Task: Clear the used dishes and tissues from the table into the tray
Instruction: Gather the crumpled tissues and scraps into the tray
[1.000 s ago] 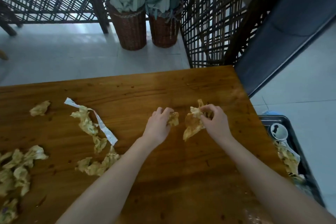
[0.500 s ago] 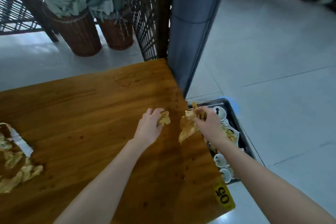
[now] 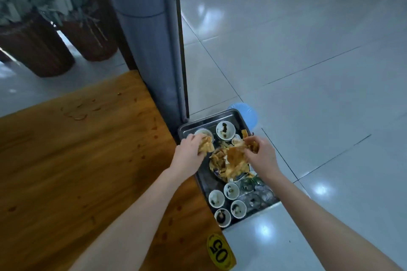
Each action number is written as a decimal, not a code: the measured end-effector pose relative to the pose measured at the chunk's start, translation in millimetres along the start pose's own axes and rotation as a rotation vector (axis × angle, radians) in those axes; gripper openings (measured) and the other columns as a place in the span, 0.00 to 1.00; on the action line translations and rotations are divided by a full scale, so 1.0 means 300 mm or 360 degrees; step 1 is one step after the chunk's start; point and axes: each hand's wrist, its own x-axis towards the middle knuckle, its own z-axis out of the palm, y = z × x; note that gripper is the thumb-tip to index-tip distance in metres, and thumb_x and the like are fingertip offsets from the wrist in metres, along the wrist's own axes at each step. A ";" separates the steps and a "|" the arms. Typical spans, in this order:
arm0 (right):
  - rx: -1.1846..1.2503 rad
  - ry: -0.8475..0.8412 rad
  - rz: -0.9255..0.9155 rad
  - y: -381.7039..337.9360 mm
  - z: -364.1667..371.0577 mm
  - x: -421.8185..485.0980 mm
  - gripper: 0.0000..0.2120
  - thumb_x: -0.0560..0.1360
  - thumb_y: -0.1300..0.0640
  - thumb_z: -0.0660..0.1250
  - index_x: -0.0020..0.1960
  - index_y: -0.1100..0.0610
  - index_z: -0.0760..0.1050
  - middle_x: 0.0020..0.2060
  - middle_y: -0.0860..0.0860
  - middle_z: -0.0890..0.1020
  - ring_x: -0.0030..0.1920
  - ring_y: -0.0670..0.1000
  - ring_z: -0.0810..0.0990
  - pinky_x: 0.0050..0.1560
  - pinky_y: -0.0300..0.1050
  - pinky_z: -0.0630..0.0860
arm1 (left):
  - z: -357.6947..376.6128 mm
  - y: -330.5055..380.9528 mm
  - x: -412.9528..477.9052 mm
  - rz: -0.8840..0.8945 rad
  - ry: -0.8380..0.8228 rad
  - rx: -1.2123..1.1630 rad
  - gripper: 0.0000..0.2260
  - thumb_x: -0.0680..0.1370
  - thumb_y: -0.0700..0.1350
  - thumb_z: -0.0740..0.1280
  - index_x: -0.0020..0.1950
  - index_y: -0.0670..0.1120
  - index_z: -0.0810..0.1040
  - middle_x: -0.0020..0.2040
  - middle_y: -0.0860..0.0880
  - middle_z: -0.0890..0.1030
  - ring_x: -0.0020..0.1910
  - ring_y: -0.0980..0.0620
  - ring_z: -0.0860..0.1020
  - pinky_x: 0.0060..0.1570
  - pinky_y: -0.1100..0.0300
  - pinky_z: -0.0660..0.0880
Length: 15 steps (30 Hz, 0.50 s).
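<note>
Clutching one tissue [image 3: 206, 147] each, left hand [image 3: 189, 152], right hand [image 3: 262, 156] over tray [image 3: 220, 115]; perhaps six cups [image 3: 225, 131].

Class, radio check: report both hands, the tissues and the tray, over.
Left hand grips small tissue wad over tray. Right hand grips larger stained tissue over tray. Nothing blocking the drop.

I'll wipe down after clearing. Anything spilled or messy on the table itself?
Yes: wet-looking smears lie on the wooden table near its far edge, and small dark spots dot it toward the tray.
</note>
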 end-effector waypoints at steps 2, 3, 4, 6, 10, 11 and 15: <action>-0.0015 0.0005 0.0039 0.046 -0.006 0.024 0.10 0.72 0.63 0.70 0.52 0.57 0.78 0.44 0.47 0.75 0.42 0.39 0.73 0.46 0.29 0.69 | 0.047 0.024 0.036 0.0009 -0.0065 -0.0016 0.21 0.77 0.42 0.65 0.69 0.53 0.67 0.62 0.51 0.72 0.58 0.52 0.70 0.58 0.56 0.70; -0.0017 0.0004 0.0062 0.065 -0.006 0.036 0.10 0.72 0.63 0.70 0.53 0.56 0.78 0.43 0.46 0.75 0.41 0.38 0.72 0.45 0.27 0.68 | 0.068 0.034 0.055 0.0007 -0.0101 -0.0023 0.22 0.77 0.41 0.65 0.70 0.52 0.67 0.62 0.51 0.72 0.60 0.50 0.71 0.61 0.53 0.71; -0.0011 -0.0003 0.0084 0.083 -0.004 0.047 0.10 0.72 0.63 0.70 0.53 0.56 0.78 0.44 0.46 0.75 0.42 0.38 0.72 0.46 0.28 0.69 | 0.088 0.044 0.074 0.0004 -0.0138 -0.0031 0.22 0.77 0.40 0.65 0.70 0.52 0.67 0.63 0.51 0.72 0.61 0.49 0.71 0.62 0.51 0.71; 0.0007 -0.0039 0.0123 0.110 0.001 0.071 0.10 0.72 0.63 0.70 0.53 0.56 0.78 0.45 0.48 0.77 0.43 0.42 0.75 0.50 0.36 0.74 | 0.124 0.063 0.110 0.0003 -0.0205 -0.0052 0.24 0.77 0.39 0.65 0.71 0.53 0.66 0.64 0.50 0.72 0.63 0.48 0.71 0.63 0.51 0.71; 0.0006 -0.0153 0.0198 0.143 0.013 0.112 0.11 0.72 0.63 0.69 0.54 0.57 0.79 0.48 0.50 0.80 0.49 0.49 0.78 0.55 0.48 0.76 | 0.173 0.091 0.174 -0.0015 -0.0324 -0.0062 0.28 0.77 0.40 0.65 0.74 0.54 0.61 0.70 0.51 0.68 0.66 0.47 0.70 0.64 0.50 0.70; -0.0011 -0.0176 0.0219 0.148 0.014 0.118 0.11 0.72 0.62 0.69 0.55 0.56 0.78 0.50 0.51 0.80 0.51 0.50 0.78 0.56 0.49 0.76 | 0.179 0.090 0.184 -0.0024 -0.0337 -0.0058 0.29 0.77 0.41 0.65 0.75 0.54 0.60 0.72 0.51 0.67 0.67 0.48 0.69 0.65 0.50 0.68; 0.0011 -0.0218 0.0253 0.154 0.014 0.134 0.12 0.73 0.60 0.67 0.56 0.55 0.78 0.53 0.51 0.81 0.54 0.51 0.77 0.58 0.49 0.74 | 0.186 0.060 0.198 -0.0049 -0.0322 0.0002 0.30 0.77 0.44 0.67 0.75 0.55 0.59 0.74 0.52 0.64 0.71 0.48 0.66 0.69 0.49 0.64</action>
